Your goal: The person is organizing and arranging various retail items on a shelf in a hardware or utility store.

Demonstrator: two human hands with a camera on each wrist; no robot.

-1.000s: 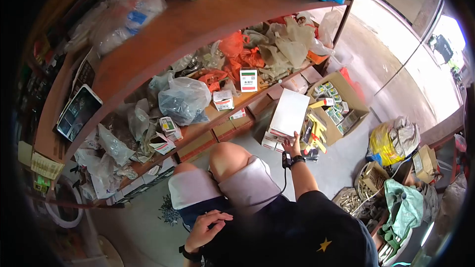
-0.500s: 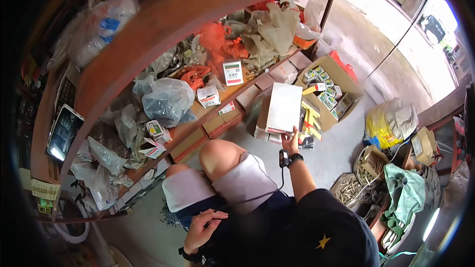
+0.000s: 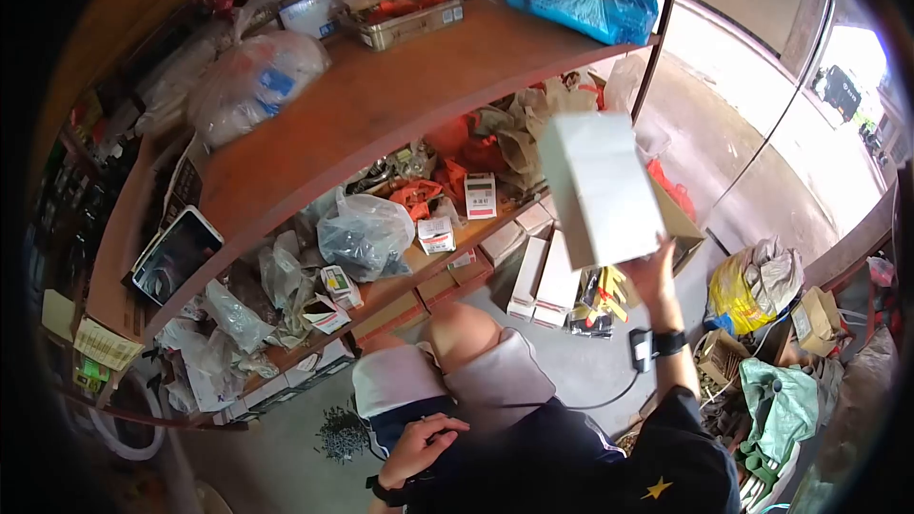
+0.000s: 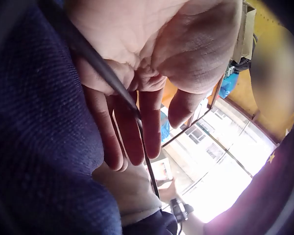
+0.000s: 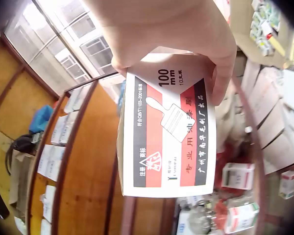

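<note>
A long white box (image 3: 609,186) is held up by my right hand (image 3: 657,281), above the floor and in front of the carton. In the right wrist view my right hand (image 5: 166,29) grips the end of this box (image 5: 169,132), thumb and fingers on opposite sides; the end shows a paintbrush drawing and "100 mm". My left hand (image 3: 419,449) rests on the lap, holding nothing. In the left wrist view the left hand (image 4: 137,73) has loosely bent fingers beside dark cloth, with a black cable passing in front.
White boxes (image 3: 543,281) stand on the floor beside yellow-handled brushes (image 3: 609,295). An open carton (image 3: 681,228) is partly behind the raised box. The shelf (image 3: 409,62) curves across the left, with plastic bags (image 3: 367,238) below. Sacks (image 3: 757,281) lie at the right.
My right hand has lifted the white box up from the boxes on the floor and tilted it, showing two boxes beneath. The left hand stays on the lap; the head view has shifted.
</note>
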